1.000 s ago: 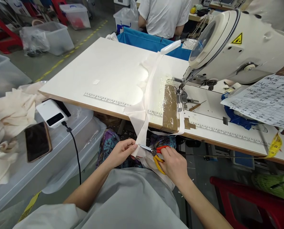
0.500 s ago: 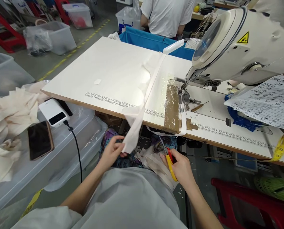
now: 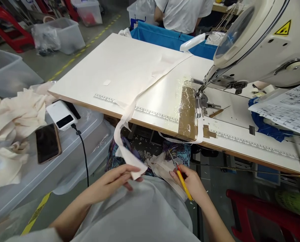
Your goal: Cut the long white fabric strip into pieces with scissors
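Note:
My left hand (image 3: 119, 177) pinches the near end of a pale cream fabric strip (image 3: 131, 160) between thumb and fingers, in front of my body. From there the strip loops up over the table's front edge and stretches across the white tabletop (image 3: 89, 70) toward the back. My right hand (image 3: 190, 181) is wrapped around scissors (image 3: 182, 179) with yellow and red handles. Their blades point up and away from me, apart from the strip. Beneath them, more cream fabric (image 3: 162, 166) lies bunched on my lap.
A sewing machine (image 3: 255, 43) stands on the right of the table, beside a written paper sheet (image 3: 286, 109). At left, a phone (image 3: 48, 144), a white power bank (image 3: 61, 116) and a fabric pile (image 3: 16, 111) rest on plastic boxes. Behind the table is a blue bin (image 3: 160, 35); a person sits beyond.
My left hand has drawn the strip's end down toward my body, so the strip now curves and lies farther left on the tabletop. The scissors remain in my right hand; the view has shifted slightly.

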### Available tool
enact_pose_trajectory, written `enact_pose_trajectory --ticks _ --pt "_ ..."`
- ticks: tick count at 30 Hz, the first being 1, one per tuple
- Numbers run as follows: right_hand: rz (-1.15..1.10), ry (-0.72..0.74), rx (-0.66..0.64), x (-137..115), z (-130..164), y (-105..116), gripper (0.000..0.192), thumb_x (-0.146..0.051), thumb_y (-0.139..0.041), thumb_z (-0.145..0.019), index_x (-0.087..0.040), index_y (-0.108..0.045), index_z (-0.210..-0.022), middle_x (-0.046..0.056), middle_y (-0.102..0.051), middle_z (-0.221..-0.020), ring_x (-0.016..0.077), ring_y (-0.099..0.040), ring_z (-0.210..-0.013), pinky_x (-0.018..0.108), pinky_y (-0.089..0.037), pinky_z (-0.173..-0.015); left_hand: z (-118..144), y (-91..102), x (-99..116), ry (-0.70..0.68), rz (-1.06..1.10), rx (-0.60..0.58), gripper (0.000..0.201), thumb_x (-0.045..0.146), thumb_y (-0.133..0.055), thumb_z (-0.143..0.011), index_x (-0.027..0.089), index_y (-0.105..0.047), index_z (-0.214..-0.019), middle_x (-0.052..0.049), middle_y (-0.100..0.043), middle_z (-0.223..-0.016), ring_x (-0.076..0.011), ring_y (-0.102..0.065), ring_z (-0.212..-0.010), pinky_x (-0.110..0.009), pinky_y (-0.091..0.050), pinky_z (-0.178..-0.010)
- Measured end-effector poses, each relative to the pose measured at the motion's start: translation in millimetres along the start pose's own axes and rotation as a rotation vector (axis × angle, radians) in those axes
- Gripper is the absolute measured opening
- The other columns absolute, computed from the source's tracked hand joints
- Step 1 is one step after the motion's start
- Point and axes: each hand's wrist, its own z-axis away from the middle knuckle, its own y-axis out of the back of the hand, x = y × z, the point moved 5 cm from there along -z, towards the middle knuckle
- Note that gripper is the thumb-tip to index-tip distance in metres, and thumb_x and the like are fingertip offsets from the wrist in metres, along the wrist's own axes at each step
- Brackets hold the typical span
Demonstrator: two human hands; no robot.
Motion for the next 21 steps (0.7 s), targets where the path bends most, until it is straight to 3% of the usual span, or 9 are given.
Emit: enact_pose_trajectory --ticks 2,5,9,10,12,15,18,21 --pt "-0.039 -0.001 -0.067 -7 2 1 0.047 -0.063 -0.052 -0.082 -0.021 -0.043 -0.064 -0.003 -0.045 -0.058 0.0133 -0.038 -0.054 0.024 -0.031 -0.051 -28 -9.2 18 -0.091 -0.129 0.031 0.035 0.042 -0.044 -0.092 0.023 -0.060 -0.117 -0.004 -0.066 -0.083 -0.0157 -0.059 -0.068 -0.024 -0.045 -0.062" --pt "-0.086 -0.012 -0.191 -16 7 2 0.046 -0.062 -0.050 -0.084 -0.021 -0.042 -0.066 -0.003 -0.042 -0.061 0.0133 -0.038 -0.057 0.024 -0.030 -0.052 -55 -16.5 31 -0.233 -0.366 0.132 0.028 0.040 -0.045 -0.093 0.022 -0.067 -0.095 -0.002 -0.062 -0.076 -0.0135 -0.055 -0.066 -0.023 -0.041 -0.062" --pt "-0.163 0.017 -0.326 -27 11 0 0.043 -0.060 -0.046 -0.088 -0.021 -0.042 -0.070 -0.003 -0.043 -0.065 0.0129 -0.039 -0.060 0.024 -0.032 -0.054 -65 -18.7 36 -0.341 -0.403 0.233 0.031 0.041 -0.048 -0.092 0.020 -0.067 -0.079 -0.006 -0.060 -0.102 -0.0111 -0.054 -0.066 -0.023 -0.042 -0.059" --pt "-0.169 0.026 -0.340 -29 10 -1 0.043 -0.059 -0.046 -0.088 -0.021 -0.041 -0.070 -0.003 -0.043 -0.065 0.0126 -0.038 -0.060 0.024 -0.032 -0.053 -66 -19.0 33 -0.306 -0.345 0.221 0.032 0.042 -0.048 -0.092 0.019 -0.066 -0.079 -0.006 -0.060 -0.104 -0.0092 -0.052 -0.060 -0.023 -0.041 -0.056" --pt "-0.151 0.041 -0.356 -31 7 -1 0.042 -0.058 -0.048 -0.089 -0.021 -0.040 -0.070 -0.004 -0.040 -0.064 0.0118 -0.036 -0.059 0.023 -0.031 -0.051 -69 -22.0 25 -0.186 -0.151 0.134 0.033 0.046 -0.049 -0.091 0.018 -0.063 -0.079 -0.005 -0.066 -0.088 -0.0077 -0.051 -0.048 -0.022 -0.040 -0.048" --pt "-0.105 0.066 -0.390 -33 -1 -4 0.042 -0.056 -0.050 -0.088 -0.021 -0.039 -0.069 -0.005 -0.038 -0.062 0.0112 -0.034 -0.057 0.023 -0.029 -0.049 -72 -26.9 15 -0.015 0.179 0.022 0.036 0.052 -0.053 -0.088 0.017 -0.059 -0.081 -0.002 -0.066 -0.064 -0.0148 -0.064 -0.055 -0.021 -0.045 -0.048" --pt "-0.100 0.074 -0.454 -35 -9 -6 0.044 -0.058 -0.051 -0.087 -0.021 -0.038 -0.066 -0.006 -0.034 -0.060 0.0109 -0.031 -0.056 0.022 -0.028 -0.048 -72 -26.7 11 0.056 0.365 -0.011 0.039 0.053 -0.062 -0.082 0.015 -0.061 -0.085 -0.008 -0.073 -0.083 -0.0222 -0.071 -0.083 -0.024 -0.055 -0.064" --pt "-0.128 0.074 -0.519 -38 -16 -8 0.045 -0.059 -0.050 -0.086 -0.022 -0.036 -0.065 -0.006 -0.031 -0.060 0.0108 -0.029 -0.056 0.022 -0.025 -0.047 -71 -24.0 8 0.110 0.440 -0.028 0.041 0.053 -0.067 -0.079 0.013 -0.063 -0.086 -0.011 -0.074 -0.088 -0.0247 -0.071 -0.090 -0.026 -0.057 -0.069"
